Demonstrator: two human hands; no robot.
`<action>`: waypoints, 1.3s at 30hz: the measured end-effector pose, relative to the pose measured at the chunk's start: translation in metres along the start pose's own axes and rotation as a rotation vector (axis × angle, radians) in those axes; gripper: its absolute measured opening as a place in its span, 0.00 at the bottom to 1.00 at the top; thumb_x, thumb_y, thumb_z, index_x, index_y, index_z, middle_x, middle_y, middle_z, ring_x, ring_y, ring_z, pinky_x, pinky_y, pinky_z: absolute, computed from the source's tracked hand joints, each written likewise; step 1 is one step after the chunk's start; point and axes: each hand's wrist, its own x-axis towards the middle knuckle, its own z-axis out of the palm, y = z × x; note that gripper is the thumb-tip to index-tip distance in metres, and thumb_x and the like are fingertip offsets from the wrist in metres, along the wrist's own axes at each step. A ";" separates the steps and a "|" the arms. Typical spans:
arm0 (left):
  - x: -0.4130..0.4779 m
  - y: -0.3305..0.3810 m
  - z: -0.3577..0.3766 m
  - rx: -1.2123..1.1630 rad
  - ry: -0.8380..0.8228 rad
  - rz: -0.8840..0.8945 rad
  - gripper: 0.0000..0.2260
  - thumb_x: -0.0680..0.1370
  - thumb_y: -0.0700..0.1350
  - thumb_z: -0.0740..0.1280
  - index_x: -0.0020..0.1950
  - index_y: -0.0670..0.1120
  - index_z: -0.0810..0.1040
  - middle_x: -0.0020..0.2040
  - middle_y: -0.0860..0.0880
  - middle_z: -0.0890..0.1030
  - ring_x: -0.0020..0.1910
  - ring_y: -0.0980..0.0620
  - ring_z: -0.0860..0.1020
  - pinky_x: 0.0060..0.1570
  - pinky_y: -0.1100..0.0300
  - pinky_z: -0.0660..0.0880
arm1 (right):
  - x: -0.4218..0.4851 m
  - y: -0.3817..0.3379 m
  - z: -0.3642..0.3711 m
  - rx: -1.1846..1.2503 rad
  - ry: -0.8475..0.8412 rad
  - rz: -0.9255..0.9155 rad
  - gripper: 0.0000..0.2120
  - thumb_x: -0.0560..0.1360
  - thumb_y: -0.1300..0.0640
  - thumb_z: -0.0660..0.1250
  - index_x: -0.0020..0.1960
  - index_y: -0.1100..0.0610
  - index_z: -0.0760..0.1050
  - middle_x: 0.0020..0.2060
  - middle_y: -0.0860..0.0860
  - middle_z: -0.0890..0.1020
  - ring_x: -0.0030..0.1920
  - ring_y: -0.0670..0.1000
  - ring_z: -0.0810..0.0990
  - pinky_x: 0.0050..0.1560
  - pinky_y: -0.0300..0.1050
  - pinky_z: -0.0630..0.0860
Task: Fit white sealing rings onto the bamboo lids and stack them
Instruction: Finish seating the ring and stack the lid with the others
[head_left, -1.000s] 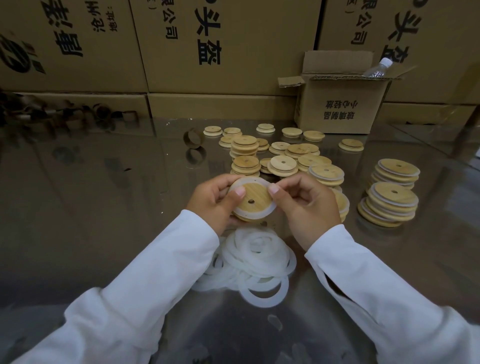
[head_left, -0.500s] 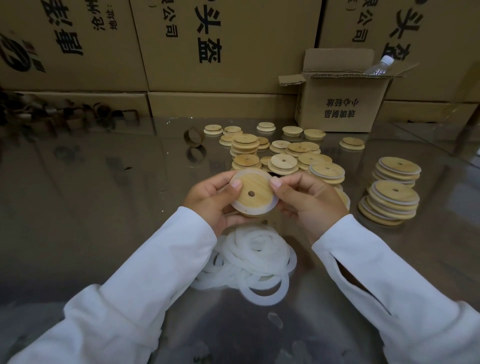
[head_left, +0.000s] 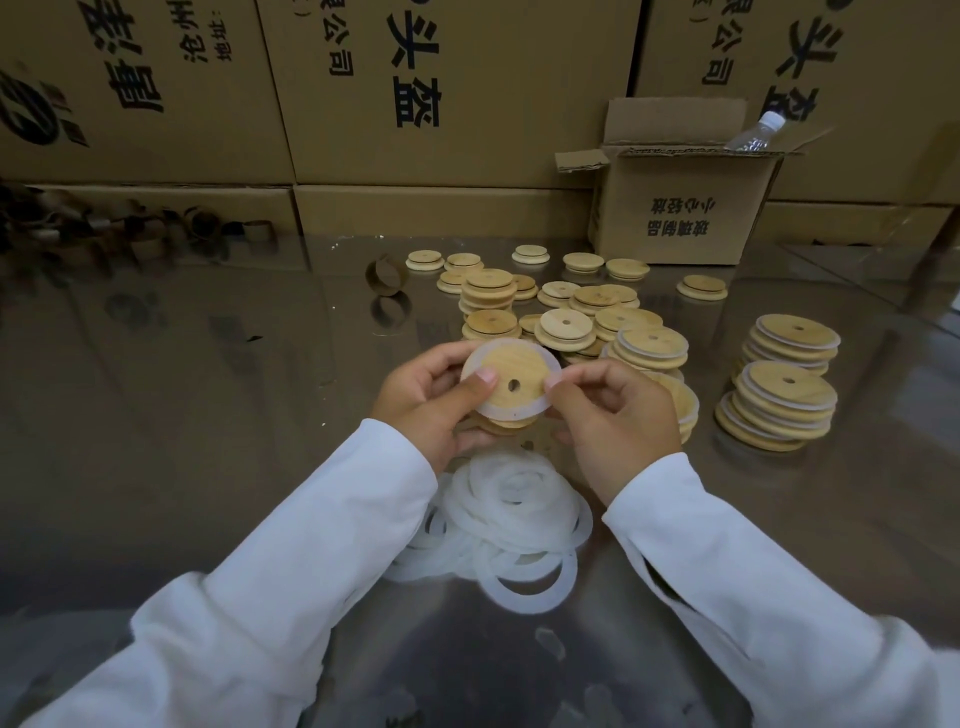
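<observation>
Both hands hold one round bamboo lid with a centre hole, tilted toward me, a white sealing ring lying round its rim. My left hand grips its left edge, thumb on the face. My right hand pinches the right edge. A heap of loose white rings lies on the table just below the hands. Bare bamboo lids lie scattered and in low piles behind. Ringed lids stand stacked at the right and behind it, with another stack beside my right hand.
The shiny metal table reflects the boxes. An open cardboard box holding a plastic bottle stands at the back right. Large cartons wall off the back. Cardboard tube pieces lie at back left.
The lid has been lifted a little and turned in my fingers, its face tilting more toward me, and the ring now sits round its rim. Both hands stay on it.
</observation>
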 end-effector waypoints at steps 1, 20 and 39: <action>0.000 -0.001 0.000 0.038 -0.008 -0.002 0.09 0.74 0.34 0.64 0.51 0.45 0.78 0.48 0.43 0.82 0.47 0.46 0.81 0.43 0.52 0.81 | 0.001 0.000 -0.001 -0.019 0.004 0.007 0.06 0.70 0.61 0.70 0.36 0.53 0.78 0.33 0.48 0.83 0.37 0.46 0.82 0.44 0.45 0.80; 0.001 -0.002 -0.001 0.247 0.026 0.162 0.06 0.72 0.35 0.67 0.46 0.43 0.79 0.39 0.47 0.81 0.36 0.57 0.80 0.38 0.64 0.78 | 0.002 -0.004 -0.003 -0.147 -0.114 -0.234 0.07 0.73 0.62 0.67 0.39 0.51 0.76 0.39 0.45 0.82 0.43 0.44 0.80 0.46 0.35 0.76; 0.002 0.000 0.000 0.080 0.120 0.050 0.05 0.72 0.34 0.67 0.43 0.42 0.78 0.36 0.47 0.82 0.35 0.51 0.81 0.39 0.54 0.80 | -0.005 -0.004 -0.002 -0.184 -0.026 -0.281 0.05 0.69 0.58 0.71 0.39 0.49 0.76 0.34 0.40 0.80 0.40 0.36 0.78 0.41 0.25 0.72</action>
